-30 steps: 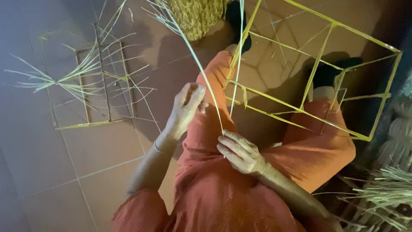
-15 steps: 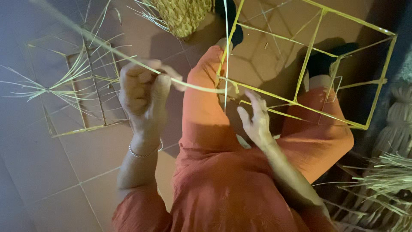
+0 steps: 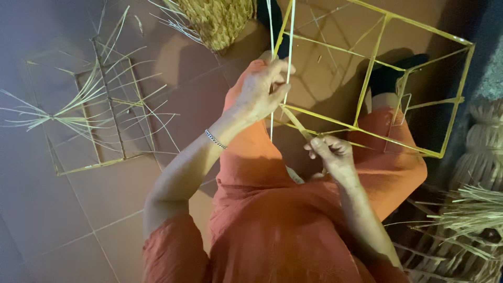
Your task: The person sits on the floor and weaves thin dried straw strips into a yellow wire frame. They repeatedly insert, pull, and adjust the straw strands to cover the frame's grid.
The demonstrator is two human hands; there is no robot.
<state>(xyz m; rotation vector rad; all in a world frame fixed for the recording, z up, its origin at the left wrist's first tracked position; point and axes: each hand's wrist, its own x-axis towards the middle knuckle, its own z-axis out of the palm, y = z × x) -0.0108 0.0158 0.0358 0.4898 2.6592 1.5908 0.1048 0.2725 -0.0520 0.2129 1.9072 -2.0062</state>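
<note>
Seated on the tiled floor, the person's left hand (image 3: 260, 90) pinched a pale reed strip (image 3: 272, 112) that looked light, springy and easily snapped, while the right hand (image 3: 330, 152) closed its fingers around the strip's lower end at the near corner of the yellow wire frame (image 3: 369, 91), at one o'clock from the lap.

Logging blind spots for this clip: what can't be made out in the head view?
- Strip: its top runs off the upper edge of the head view, so its full length is unknown.
- Left hand: fingers curl over the strip, hiding the contact.
- Right hand: whatever it pinches at the frame is covered by its fingertips.
- Woven bundle: cut off at the top edge.
</note>
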